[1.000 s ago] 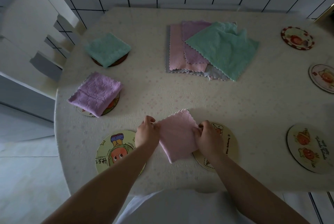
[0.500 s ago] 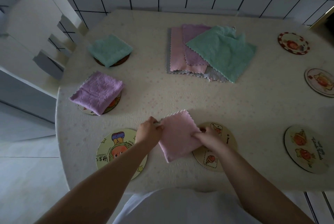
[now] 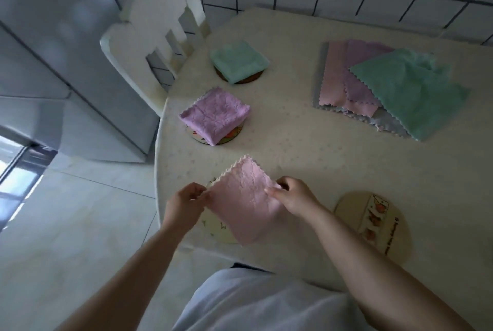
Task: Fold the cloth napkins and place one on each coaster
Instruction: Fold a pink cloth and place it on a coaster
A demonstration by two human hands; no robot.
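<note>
Both hands pinch the folded pink napkin: left hand, right hand. It hides most of the coaster beneath; another coaster sits partly behind the right forearm.

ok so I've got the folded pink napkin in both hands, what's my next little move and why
Probably lower the pink napkin flat onto the coaster partly hidden beneath it, then let go. Both your left hand and right hand pinch its edges, and it looks already folded.

I see two folded napkins on coasters at the desk's left, the unfolded stack behind right, a chair far left.
</note>
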